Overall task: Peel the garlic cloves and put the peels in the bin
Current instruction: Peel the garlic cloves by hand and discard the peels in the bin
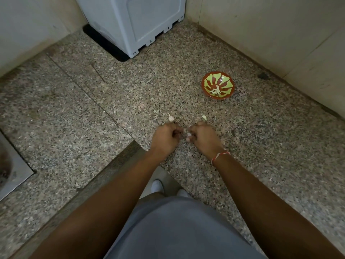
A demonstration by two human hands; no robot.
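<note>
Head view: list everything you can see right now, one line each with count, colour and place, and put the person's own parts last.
Garlic clove: one, whitish, pinched between both hands.
Loose garlic pieces: two, pale, on the counter just beyond the hands; the second lies to the right.
Bowl: one, red with green pattern, on the counter far right, pale garlic pieces inside.
Counter: one, speckled granite, L-shaped.
Appliance: one, white, back corner.
Sink: one, steel, left edge, partly seen.
Left hand: one, fingers curled round the clove.
Right hand: one, pinching the clove; red-and-white thread on the wrist.
</note>
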